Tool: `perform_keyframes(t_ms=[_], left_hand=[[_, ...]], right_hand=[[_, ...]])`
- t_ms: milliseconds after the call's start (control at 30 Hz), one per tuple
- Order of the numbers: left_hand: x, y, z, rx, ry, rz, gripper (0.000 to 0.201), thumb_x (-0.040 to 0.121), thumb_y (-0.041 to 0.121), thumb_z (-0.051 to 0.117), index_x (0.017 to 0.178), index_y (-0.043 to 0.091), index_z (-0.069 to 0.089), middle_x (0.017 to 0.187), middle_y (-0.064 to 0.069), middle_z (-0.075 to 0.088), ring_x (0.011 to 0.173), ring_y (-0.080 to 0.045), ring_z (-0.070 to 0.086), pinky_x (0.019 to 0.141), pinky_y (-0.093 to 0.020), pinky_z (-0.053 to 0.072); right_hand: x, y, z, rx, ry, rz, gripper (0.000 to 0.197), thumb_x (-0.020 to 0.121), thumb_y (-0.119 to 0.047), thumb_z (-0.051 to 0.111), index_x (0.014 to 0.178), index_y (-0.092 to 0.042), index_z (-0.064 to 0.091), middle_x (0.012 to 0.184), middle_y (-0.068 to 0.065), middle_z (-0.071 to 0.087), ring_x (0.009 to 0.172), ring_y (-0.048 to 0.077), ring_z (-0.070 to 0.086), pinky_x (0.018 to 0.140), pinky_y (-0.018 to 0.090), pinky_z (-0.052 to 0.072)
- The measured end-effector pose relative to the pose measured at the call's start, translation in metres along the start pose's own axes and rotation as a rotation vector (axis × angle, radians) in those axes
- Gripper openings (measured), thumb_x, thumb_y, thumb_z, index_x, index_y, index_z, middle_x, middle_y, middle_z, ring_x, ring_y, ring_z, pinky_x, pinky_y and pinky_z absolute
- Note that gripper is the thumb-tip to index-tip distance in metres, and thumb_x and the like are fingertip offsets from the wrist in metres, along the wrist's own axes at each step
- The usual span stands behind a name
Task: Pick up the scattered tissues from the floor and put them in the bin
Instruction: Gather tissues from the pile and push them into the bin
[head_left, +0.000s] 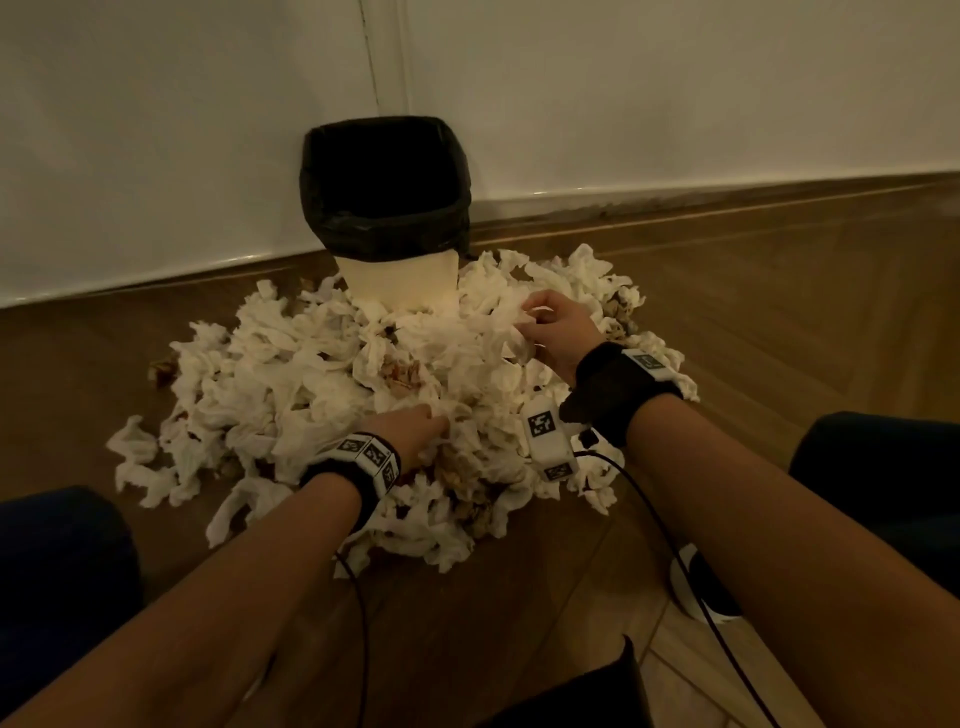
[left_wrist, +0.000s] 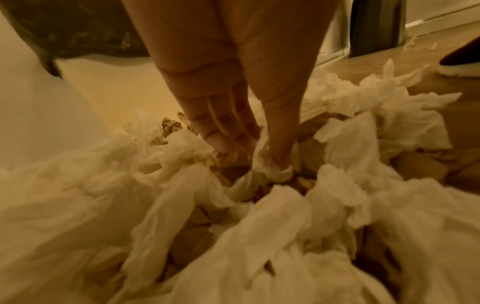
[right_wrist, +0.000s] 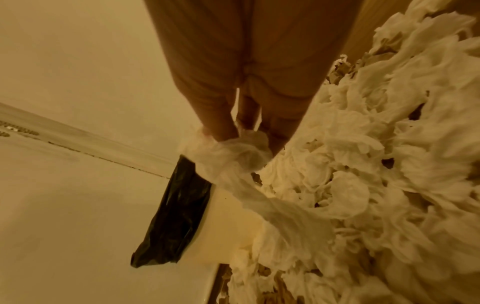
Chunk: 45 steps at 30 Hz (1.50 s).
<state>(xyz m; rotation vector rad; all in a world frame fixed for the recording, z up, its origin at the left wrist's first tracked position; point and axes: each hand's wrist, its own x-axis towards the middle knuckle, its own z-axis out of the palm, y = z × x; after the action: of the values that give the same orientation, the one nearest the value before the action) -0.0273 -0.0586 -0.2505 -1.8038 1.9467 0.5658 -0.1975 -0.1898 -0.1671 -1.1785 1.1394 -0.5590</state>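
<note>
A large heap of crumpled white tissues (head_left: 322, 374) covers the wooden floor in front of a cream bin (head_left: 400, 280) lined with a black bag (head_left: 384, 182). My right hand (head_left: 550, 327) pinches a white tissue (right_wrist: 233, 156) at the heap's far right, close to the bin's side. In the right wrist view that tissue trails down toward the pile. My left hand (head_left: 415, 431) reaches into the near middle of the heap. In the left wrist view its thumb and fingers (left_wrist: 228, 131) close on a twisted tissue (left_wrist: 270, 168).
The bin stands in a corner against white walls (head_left: 156, 130) with a skirting board (head_left: 727, 202). Brownish scraps (head_left: 405, 374) lie mixed among the tissues. My knees (head_left: 57, 571) flank the heap. A black-and-white shoe (left_wrist: 459, 61) rests on the floor to the right. Cables trail from both wristbands.
</note>
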Motion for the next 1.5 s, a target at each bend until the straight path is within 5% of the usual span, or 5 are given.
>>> perform_keyframes(t_ms=[200, 533, 1067, 1233, 1500], left_hand=[[0.005, -0.012, -0.031, -0.278, 0.181, -0.065, 0.025, 0.091, 0.011, 0.055, 0.116, 0.012, 0.06, 0.121, -0.01, 0.051, 0.108, -0.026, 0.051, 0.085, -0.028, 0.04], [-0.008, -0.042, -0.102, -0.909, 0.722, -0.231, 0.005, 0.08, 0.013, 0.071, 0.084, 0.013, 0.068, 0.082, -0.004, 0.066, 0.075, -0.014, 0.061, 0.074, -0.024, 0.048], [-0.035, -0.085, -0.2, -1.1, 1.222, -0.192, 0.023, 0.083, 0.017, 0.068, 0.105, 0.011, 0.071, 0.09, 0.006, 0.066, 0.08, -0.004, 0.062, 0.067, 0.005, 0.04], [-0.037, -0.1, -0.233, -1.003, 1.245, -0.181, 0.025, 0.089, 0.019, 0.06, 0.112, 0.013, 0.068, 0.106, 0.0, 0.069, 0.092, -0.008, 0.063, 0.085, -0.012, 0.042], [-0.001, -0.116, -0.201, -0.849, 0.897, -0.262, 0.037, 0.095, 0.02, 0.047, 0.131, 0.016, 0.054, 0.121, -0.01, 0.063, 0.11, -0.022, 0.058, 0.081, -0.015, 0.035]], right_hand=[[-0.006, -0.017, -0.011, 0.148, -0.101, 0.02, 0.033, 0.092, 0.005, 0.047, 0.12, -0.01, 0.06, 0.101, 0.004, 0.062, 0.089, 0.018, 0.059, 0.077, 0.035, 0.052], [0.0, -0.05, -0.026, 0.396, -0.033, -0.07, 0.022, 0.091, 0.006, 0.048, 0.087, -0.008, 0.064, 0.078, 0.006, 0.07, 0.069, 0.017, 0.068, 0.064, 0.028, 0.059], [0.016, -0.156, 0.023, 0.56, -0.005, -0.296, 0.026, 0.089, 0.008, 0.051, 0.114, 0.004, 0.058, 0.086, 0.008, 0.068, 0.075, 0.018, 0.065, 0.072, 0.026, 0.055], [0.034, -0.186, 0.051, 0.579, -0.068, -0.33, 0.034, 0.09, 0.009, 0.05, 0.124, 0.008, 0.053, 0.094, 0.013, 0.064, 0.081, 0.023, 0.062, 0.085, 0.032, 0.052], [0.078, -0.156, 0.085, 0.348, 0.087, -0.191, 0.031, 0.084, 0.011, 0.057, 0.114, 0.008, 0.061, 0.082, 0.015, 0.07, 0.071, 0.022, 0.068, 0.066, 0.028, 0.057]])
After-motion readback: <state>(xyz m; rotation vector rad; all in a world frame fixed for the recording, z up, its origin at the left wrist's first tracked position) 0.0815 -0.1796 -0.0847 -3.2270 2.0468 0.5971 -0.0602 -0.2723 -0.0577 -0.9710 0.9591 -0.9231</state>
